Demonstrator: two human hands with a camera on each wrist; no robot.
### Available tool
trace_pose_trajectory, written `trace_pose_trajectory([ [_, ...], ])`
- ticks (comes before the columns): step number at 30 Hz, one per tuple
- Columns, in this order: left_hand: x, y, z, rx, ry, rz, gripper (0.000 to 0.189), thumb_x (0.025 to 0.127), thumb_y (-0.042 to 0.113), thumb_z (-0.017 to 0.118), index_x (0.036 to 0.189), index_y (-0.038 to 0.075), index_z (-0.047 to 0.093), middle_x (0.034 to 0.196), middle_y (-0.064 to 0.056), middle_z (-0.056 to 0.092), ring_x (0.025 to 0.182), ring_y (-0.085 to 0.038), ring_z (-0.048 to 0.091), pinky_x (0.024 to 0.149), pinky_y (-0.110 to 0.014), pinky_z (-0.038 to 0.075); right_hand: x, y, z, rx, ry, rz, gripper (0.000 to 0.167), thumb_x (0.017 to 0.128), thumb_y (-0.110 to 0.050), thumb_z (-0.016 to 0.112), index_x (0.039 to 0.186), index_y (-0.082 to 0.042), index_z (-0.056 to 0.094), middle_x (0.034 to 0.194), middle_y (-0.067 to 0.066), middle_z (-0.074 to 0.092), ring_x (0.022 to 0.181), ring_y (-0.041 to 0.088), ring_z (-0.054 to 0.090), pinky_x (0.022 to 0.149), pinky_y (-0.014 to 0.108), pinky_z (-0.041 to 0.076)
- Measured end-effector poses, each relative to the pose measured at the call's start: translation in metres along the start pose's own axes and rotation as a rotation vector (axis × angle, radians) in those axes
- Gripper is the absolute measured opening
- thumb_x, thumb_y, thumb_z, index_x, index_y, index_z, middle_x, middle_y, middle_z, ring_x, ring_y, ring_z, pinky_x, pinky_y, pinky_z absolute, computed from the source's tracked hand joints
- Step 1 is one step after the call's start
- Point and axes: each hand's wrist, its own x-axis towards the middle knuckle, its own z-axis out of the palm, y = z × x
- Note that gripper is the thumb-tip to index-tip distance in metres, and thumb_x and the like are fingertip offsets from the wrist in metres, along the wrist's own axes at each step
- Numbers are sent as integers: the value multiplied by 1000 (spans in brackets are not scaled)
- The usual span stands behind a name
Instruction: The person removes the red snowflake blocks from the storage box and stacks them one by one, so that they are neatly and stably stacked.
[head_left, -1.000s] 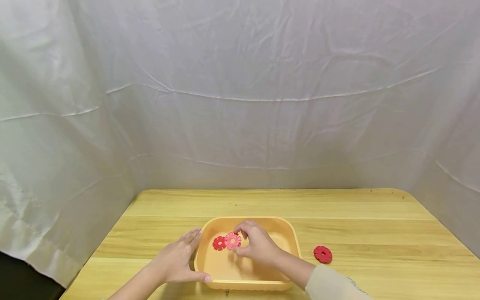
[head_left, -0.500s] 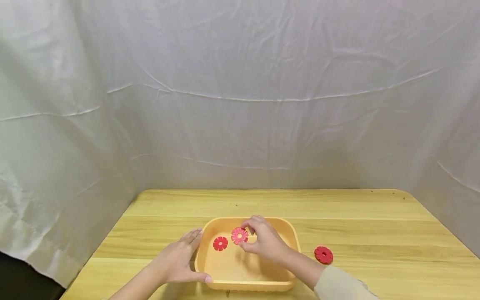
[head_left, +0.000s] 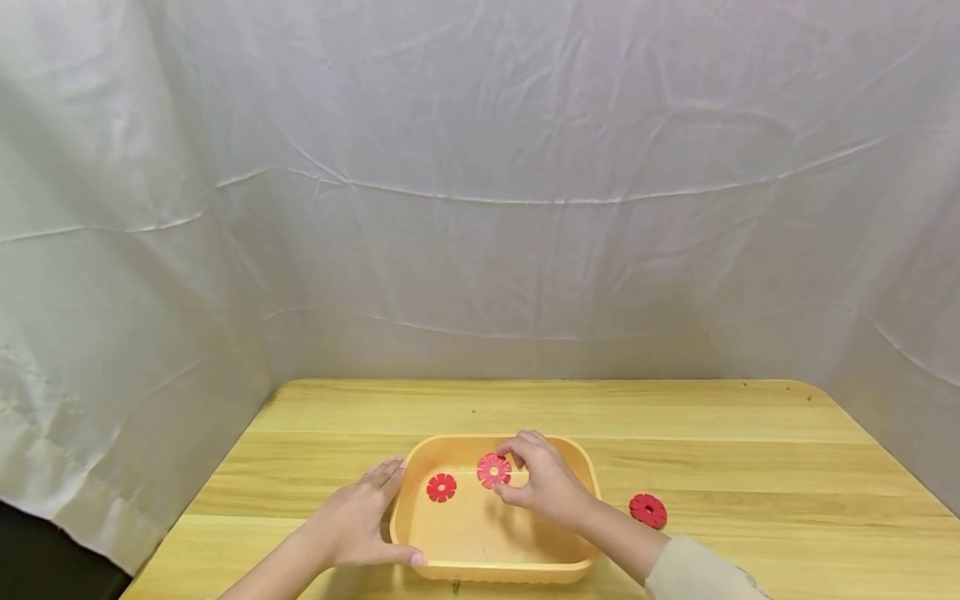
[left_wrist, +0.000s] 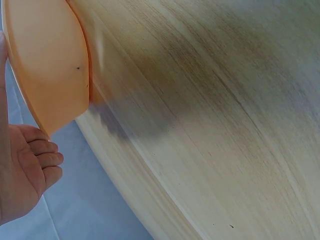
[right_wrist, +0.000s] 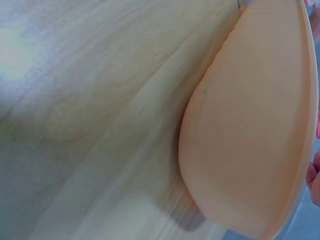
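A pink notched snowflake building disc [head_left: 494, 472] is pinched at its right side between the thumb and fingers of my right hand [head_left: 551, 482], inside the yellow-orange plastic tub [head_left: 506, 573]. To its left, a red snowflake disc [head_left: 442, 487] lies on the tub floor. My left hand [head_left: 362, 518] spans the tub's left near corner, fingers against the left side and thumb at the near rim. The left wrist view shows this hand [left_wrist: 30, 170] touching the tub's edge [left_wrist: 55, 70]. In the right wrist view, only fingertips [right_wrist: 314, 182] show past the tub wall [right_wrist: 245, 120].
Another red snowflake disc [head_left: 648, 511], darker and apparently stacked, lies on the wooden table [head_left: 765, 467] right of the tub. Pale cloth [head_left: 525, 250] hangs behind the table and along both sides.
The right hand has carried the pink disc rightward, away from the red disc it overlapped in view one second ago. The left hand and tub stay in place.
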Motion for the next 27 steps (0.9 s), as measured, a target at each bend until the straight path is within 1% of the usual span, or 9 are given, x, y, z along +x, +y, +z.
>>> trace_pose_trajectory([
  [3, 0, 0, 0, 3, -1, 2, 113, 65, 79, 56, 135, -9, 40, 141, -26, 40, 129, -39, 42, 98, -49, 45, -2, 1, -2, -4, 7, -2, 30, 65, -9, 80, 90, -6, 64, 69, -2, 44, 70, 8, 40, 59, 14, 35],
  [8, 0, 1, 0, 7, -1, 6, 113, 66, 79, 56, 134, -9, 41, 141, -26, 40, 129, -39, 42, 99, -49, 44, -6, 4, -7, -5, 4, 30, 31, 65, -8, 80, 92, -5, 64, 70, 0, 46, 72, 8, 40, 60, 15, 36],
  [12, 0, 1, -1, 3, -7, 1, 113, 66, 79, 56, 135, -9, 40, 142, -25, 40, 130, -39, 41, 98, -49, 44, -8, 6, -12, -33, 19, 46, 32, 65, -9, 80, 92, -6, 65, 71, -4, 45, 72, 6, 40, 60, 15, 39],
  [17, 0, 2, -2, -3, -9, -3, 113, 65, 79, 56, 135, -9, 40, 142, -25, 40, 130, -39, 41, 98, -50, 45, -10, 9, -17, -34, 27, 60, 32, 65, -8, 80, 93, -5, 65, 71, -5, 45, 72, 8, 41, 60, 15, 39],
  [21, 0, 1, -2, -4, -6, -4, 114, 65, 79, 56, 135, -9, 40, 142, -25, 40, 130, -39, 41, 98, -50, 45, -12, 13, -20, -30, 29, 60, 32, 65, -7, 80, 93, -4, 65, 70, -2, 45, 72, 7, 39, 59, 15, 38],
  [27, 0, 1, -2, -3, -9, -3, 113, 65, 79, 56, 134, -9, 41, 141, -25, 40, 129, -40, 41, 98, -50, 45, -15, 18, -24, -37, 36, 45, 31, 65, -6, 80, 93, -5, 65, 69, -7, 42, 71, 4, 38, 59, 15, 38],
])
